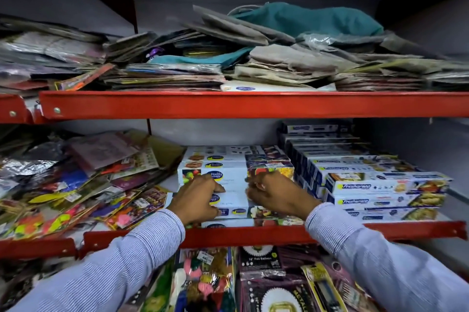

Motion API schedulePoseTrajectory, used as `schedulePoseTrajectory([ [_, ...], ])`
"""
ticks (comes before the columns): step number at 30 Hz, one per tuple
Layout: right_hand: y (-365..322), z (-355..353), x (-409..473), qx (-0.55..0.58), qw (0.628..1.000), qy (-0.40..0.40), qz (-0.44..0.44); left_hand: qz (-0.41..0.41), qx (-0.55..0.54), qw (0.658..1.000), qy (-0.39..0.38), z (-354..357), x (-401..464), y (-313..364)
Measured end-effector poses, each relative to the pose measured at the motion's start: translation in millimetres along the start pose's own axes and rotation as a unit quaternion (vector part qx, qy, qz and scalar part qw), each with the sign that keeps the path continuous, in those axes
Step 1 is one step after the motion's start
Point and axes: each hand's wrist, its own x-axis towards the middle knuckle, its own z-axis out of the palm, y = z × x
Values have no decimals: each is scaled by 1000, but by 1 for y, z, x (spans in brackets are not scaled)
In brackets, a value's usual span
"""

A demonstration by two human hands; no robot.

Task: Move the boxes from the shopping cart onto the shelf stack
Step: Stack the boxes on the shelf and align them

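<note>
A stack of long white wrap boxes (233,159) with fruit pictures lies on the middle red shelf (253,235). My left hand (196,196) rests with curled fingers on the left part of the front boxes. On their right part lies my right hand (276,195), its fingers bent over the front box (233,200). Both hands press on or grip that box; which one, I cannot tell. The shopping cart is out of view.
A second stack of white and blue foil boxes (375,185) stands close on the right. Loose colourful packets (76,185) lie heaped on the left. The upper shelf (253,103) carries flat bags and cloth. Balloon packs (258,276) hang below.
</note>
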Motion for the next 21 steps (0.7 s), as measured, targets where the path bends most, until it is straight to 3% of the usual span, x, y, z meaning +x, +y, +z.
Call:
schedulePoseTrajectory([
  [6, 5, 29, -23, -56, 998, -7, 1, 3, 109, 992, 61, 30, -7, 2],
  [16, 10, 29, -18, -26, 999, -20, 13, 21, 72, 993, 95, 42, -12, 0],
  [21, 8, 30, -23, -63, 998, -24, -2, 36, 116, 986, 118, 45, -15, 1],
])
